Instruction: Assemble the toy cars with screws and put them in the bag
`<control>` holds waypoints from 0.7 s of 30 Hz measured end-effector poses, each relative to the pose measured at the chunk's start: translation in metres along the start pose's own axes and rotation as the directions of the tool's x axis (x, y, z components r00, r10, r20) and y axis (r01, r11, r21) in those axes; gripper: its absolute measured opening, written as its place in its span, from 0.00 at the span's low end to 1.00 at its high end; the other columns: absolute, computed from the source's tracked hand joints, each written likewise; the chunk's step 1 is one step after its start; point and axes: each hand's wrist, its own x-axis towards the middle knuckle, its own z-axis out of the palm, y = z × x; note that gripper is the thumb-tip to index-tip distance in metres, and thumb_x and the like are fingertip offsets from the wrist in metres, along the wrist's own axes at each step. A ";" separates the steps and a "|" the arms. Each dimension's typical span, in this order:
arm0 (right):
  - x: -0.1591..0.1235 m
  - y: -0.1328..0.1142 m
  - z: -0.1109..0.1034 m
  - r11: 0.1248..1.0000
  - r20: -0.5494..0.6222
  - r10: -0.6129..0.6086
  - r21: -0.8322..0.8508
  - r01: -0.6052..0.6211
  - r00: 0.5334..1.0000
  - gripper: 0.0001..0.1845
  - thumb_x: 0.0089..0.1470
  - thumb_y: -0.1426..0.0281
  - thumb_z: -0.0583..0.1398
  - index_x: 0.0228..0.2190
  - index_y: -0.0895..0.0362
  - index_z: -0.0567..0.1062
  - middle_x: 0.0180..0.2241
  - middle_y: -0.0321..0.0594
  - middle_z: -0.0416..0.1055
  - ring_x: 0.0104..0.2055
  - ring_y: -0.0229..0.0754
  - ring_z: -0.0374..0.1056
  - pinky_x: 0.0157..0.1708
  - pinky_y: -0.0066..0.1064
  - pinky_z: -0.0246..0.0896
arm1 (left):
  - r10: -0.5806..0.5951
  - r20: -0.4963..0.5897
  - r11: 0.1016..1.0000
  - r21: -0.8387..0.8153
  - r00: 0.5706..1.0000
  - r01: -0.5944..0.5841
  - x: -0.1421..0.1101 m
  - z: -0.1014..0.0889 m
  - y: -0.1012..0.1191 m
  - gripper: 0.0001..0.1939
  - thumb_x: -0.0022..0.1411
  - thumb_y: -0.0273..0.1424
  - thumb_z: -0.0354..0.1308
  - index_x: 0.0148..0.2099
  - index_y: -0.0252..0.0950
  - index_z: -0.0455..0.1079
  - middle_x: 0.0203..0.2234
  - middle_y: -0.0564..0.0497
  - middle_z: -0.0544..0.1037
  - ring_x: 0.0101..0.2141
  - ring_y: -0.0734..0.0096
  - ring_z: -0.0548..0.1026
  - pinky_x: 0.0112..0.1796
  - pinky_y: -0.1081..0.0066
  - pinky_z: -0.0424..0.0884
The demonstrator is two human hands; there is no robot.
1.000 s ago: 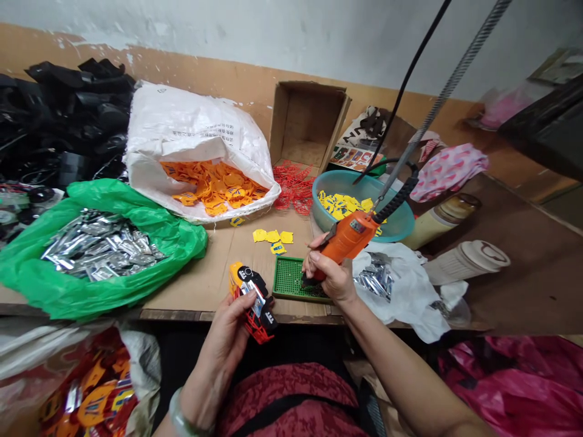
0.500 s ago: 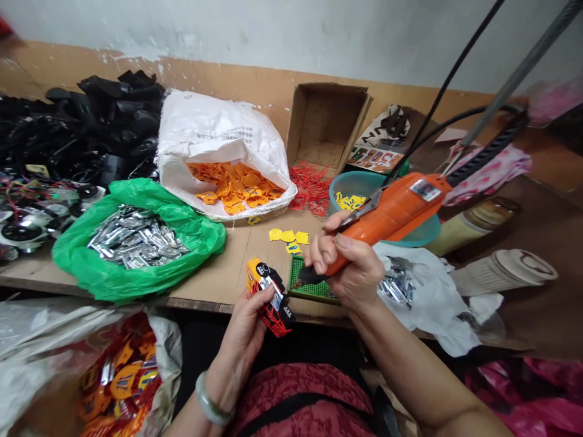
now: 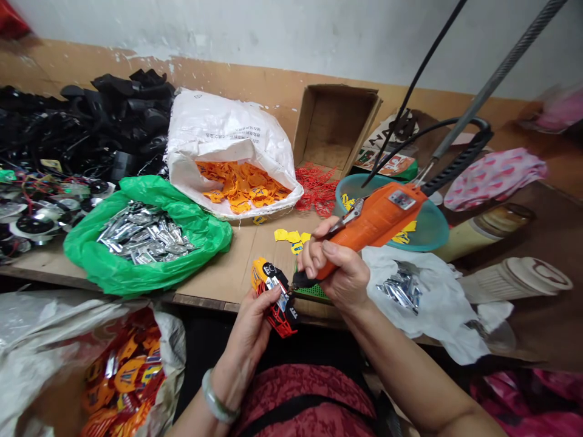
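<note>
- I have the left hand (image 3: 246, 331) shut on a yellow, black and red plastic toy piece (image 3: 273, 297), fingers (image 3: 268, 293) curled round it; its long axis runs upper left to lower right.
- The right hand (image 3: 341, 273) has its fingers (image 3: 314, 258) wrapped round an orange electric cutter (image 3: 380, 212).
- The cutter's black nose (image 3: 299, 280) sits just right of the piece, which is held in the left hand above the desk (image 3: 218, 273) edge.

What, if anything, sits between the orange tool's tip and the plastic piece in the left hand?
Nothing visible: the black tip of the orange electric tool in the right hand reaches up to the red-and-yellow plastic piece in the left hand.
</note>
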 end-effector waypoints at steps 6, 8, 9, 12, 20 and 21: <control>-0.002 0.002 -0.001 1.000 0.015 0.019 0.017 -0.019 1.000 0.12 0.47 0.67 0.63 0.36 0.52 0.69 0.15 0.24 0.63 0.14 0.36 0.59 0.22 0.31 0.63 | 0.012 -0.010 1.000 -0.009 1.000 -0.012 0.000 0.001 0.000 0.25 0.40 0.35 0.79 0.40 0.29 0.78 0.27 0.48 0.82 0.25 0.71 0.75 0.30 0.72 0.74; -0.003 0.003 -0.002 0.999 0.018 0.027 0.016 -0.028 0.999 0.12 0.47 0.67 0.64 0.35 0.52 0.69 0.15 0.24 0.63 0.14 0.36 0.60 0.23 0.32 0.63 | 0.026 -0.010 1.000 -0.001 1.000 -0.026 -0.001 0.002 0.000 0.25 0.41 0.35 0.79 0.41 0.29 0.78 0.29 0.47 0.83 0.25 0.71 0.75 0.30 0.72 0.73; -0.003 0.003 -0.002 1.000 0.021 0.028 0.013 -0.028 0.999 0.11 0.47 0.67 0.64 0.35 0.53 0.69 0.14 0.24 0.63 0.14 0.36 0.60 0.23 0.32 0.63 | 0.031 -0.010 1.000 0.003 0.999 -0.031 -0.001 0.002 0.000 0.25 0.41 0.35 0.79 0.41 0.28 0.78 0.29 0.47 0.83 0.26 0.71 0.76 0.30 0.72 0.73; -0.004 0.003 -0.003 1.000 0.047 0.021 -0.004 -0.021 0.999 0.10 0.48 0.66 0.64 0.34 0.53 0.69 0.14 0.24 0.62 0.14 0.36 0.58 0.23 0.32 0.63 | 0.039 -0.009 0.999 0.011 0.999 -0.039 -0.001 0.004 -0.001 0.26 0.41 0.35 0.79 0.42 0.28 0.78 0.29 0.47 0.83 0.26 0.71 0.76 0.31 0.72 0.74; -0.008 0.007 -0.005 0.999 0.139 0.042 -0.016 -0.041 0.989 0.11 0.49 0.64 0.65 0.32 0.53 0.68 0.15 0.24 0.62 0.14 0.35 0.57 0.22 0.31 0.61 | 0.069 -0.044 0.998 0.020 0.997 -0.068 0.001 0.006 -0.002 0.24 0.38 0.34 0.79 0.37 0.29 0.78 0.27 0.48 0.82 0.26 0.70 0.76 0.30 0.73 0.73; -0.009 0.008 -0.005 0.999 0.149 0.046 -0.016 -0.045 0.988 0.11 0.49 0.64 0.65 0.32 0.53 0.68 0.15 0.24 0.62 0.14 0.35 0.57 0.22 0.31 0.61 | 0.065 -0.043 0.998 0.024 0.997 -0.064 0.001 0.006 -0.002 0.24 0.37 0.34 0.79 0.37 0.29 0.78 0.27 0.47 0.82 0.27 0.69 0.77 0.30 0.73 0.73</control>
